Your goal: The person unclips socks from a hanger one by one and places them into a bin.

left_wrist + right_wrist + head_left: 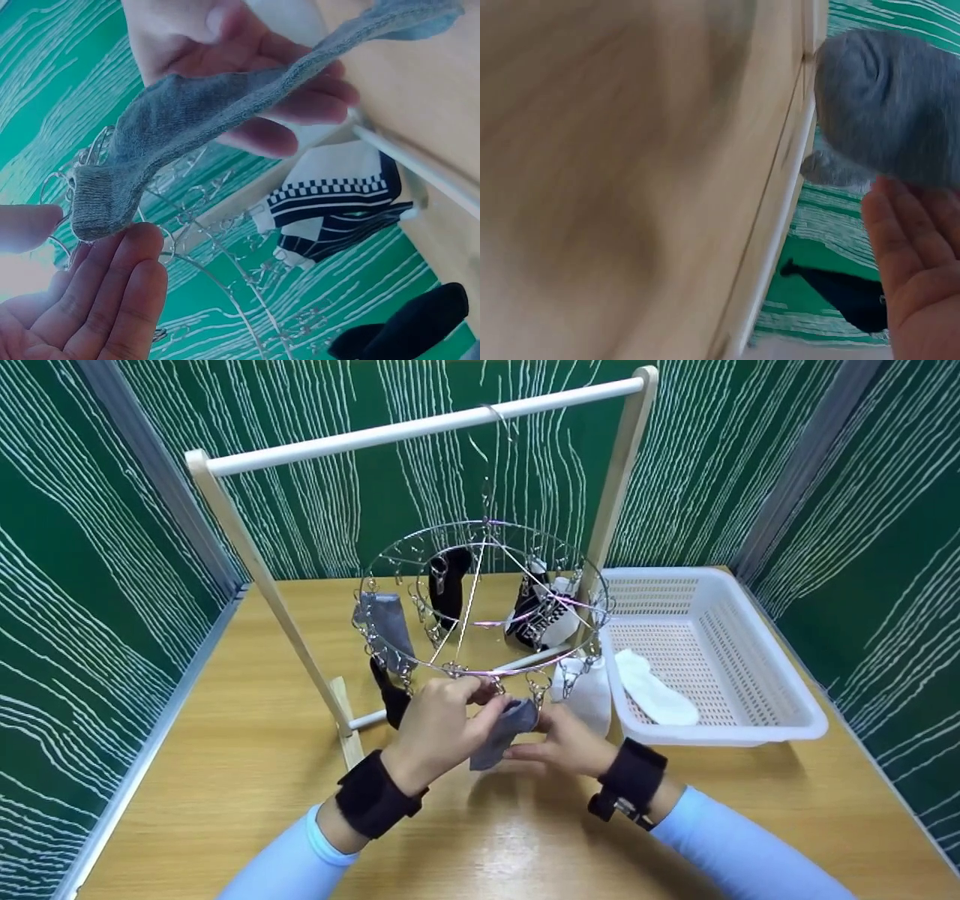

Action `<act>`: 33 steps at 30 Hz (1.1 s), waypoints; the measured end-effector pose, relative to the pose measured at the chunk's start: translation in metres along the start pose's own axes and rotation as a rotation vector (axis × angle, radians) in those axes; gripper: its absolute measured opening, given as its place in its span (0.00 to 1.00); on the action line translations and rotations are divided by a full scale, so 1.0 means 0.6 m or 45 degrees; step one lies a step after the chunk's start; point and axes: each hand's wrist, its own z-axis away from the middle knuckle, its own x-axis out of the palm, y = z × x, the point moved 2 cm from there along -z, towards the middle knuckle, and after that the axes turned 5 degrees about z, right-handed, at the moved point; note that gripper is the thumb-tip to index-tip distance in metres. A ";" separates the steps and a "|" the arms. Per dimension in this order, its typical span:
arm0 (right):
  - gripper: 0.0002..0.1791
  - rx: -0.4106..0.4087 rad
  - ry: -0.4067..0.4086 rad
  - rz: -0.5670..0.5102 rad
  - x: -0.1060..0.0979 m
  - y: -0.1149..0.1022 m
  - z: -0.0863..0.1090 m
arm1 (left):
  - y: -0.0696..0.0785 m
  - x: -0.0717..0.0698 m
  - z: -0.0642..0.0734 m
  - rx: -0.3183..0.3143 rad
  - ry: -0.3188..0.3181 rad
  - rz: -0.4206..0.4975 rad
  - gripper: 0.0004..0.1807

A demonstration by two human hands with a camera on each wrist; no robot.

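Note:
A grey sock (504, 739) hangs by its cuff at the near side of a round metal clip hanger (420, 658). My left hand (439, 727) is up at the cuff. In the left wrist view, its fingers (139, 300) touch the cuff's lower edge, and the thumb stands apart from them near the metal clips. From the right, my right hand (574, 744) supports the sock. Its extended fingers (900, 225) lie against the sock's underside, and the thumb is away from the cloth in the left wrist view.
The hanger hooks over a white-barred wooden stand (420, 429). Another grey sock (388, 622), black socks (448, 592), a black-and-white patterned pair (536, 615) and a white sock (589, 690) hang around it. At right, a white basket (802, 720) contains a white sock (656, 690).

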 end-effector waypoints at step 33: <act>0.07 -0.081 0.145 -0.155 0.021 -0.009 0.010 | -0.005 0.007 -0.001 0.001 0.009 0.015 0.07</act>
